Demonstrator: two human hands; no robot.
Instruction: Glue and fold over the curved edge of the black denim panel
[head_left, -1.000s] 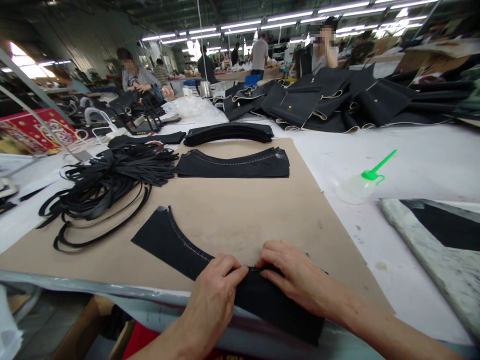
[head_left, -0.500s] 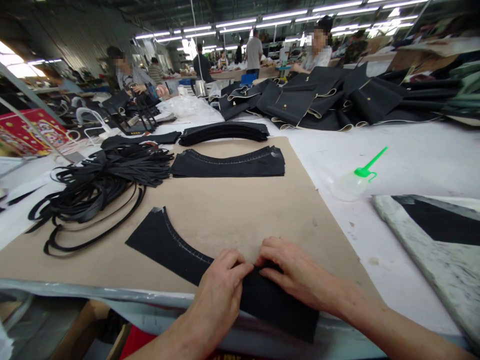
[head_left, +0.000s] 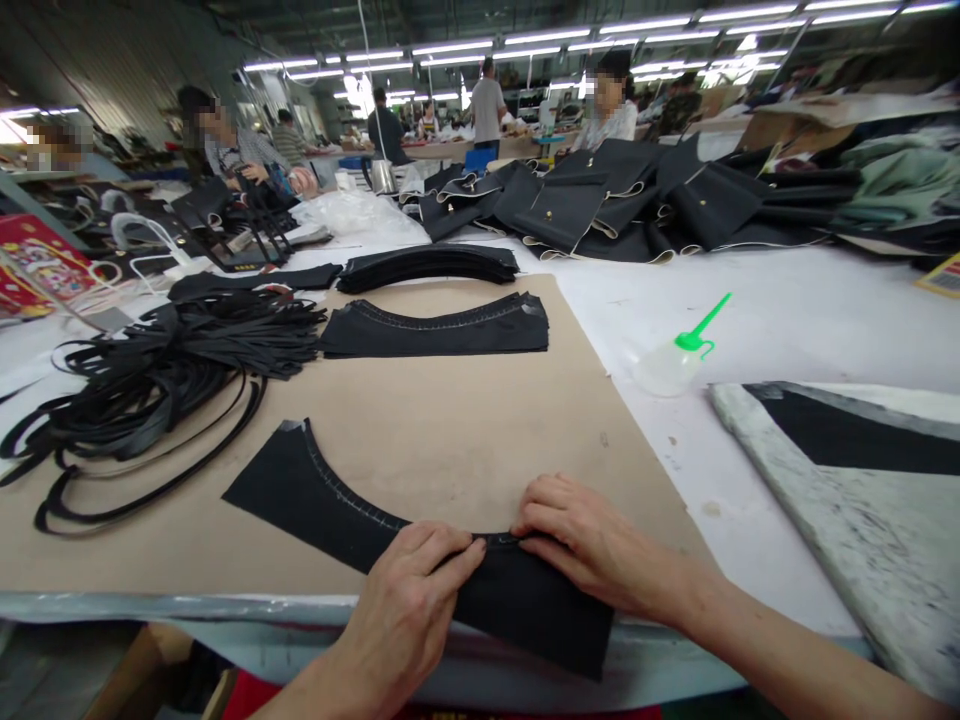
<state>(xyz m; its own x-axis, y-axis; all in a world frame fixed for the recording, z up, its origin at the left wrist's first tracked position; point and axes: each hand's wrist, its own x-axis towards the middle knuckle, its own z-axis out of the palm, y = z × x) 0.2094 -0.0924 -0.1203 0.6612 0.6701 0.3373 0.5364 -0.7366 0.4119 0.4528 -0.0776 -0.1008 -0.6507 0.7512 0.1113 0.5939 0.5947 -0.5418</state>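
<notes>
One white worktop (head_left: 787,320) spans the view, with a brown sheet (head_left: 450,430) over its near part and a heap of black pieces (head_left: 570,200) across its far side. At the right lies a mottled slab (head_left: 862,550) bearing a dark piece (head_left: 862,430); at the left, loose black strips (head_left: 187,350) sprawl partly on the sheet. The curved black panel (head_left: 285,490) lies slantwise at the near edge, its hollow side facing away from the person, with two stacks of similar shape beyond it. Both hands are closed on that hollow edge, the left hand (head_left: 412,600) near mid-curve and the right hand (head_left: 577,540) just beside it, fingertips pinching. The work looks like folding or pressing the edge (which of the two, I cannot tell), and such handling calls for an even pinch along the curve. Smaller are a green-spouted bottle (head_left: 667,365) and, finest of all, pale marks (head_left: 352,500) following the edge.
</notes>
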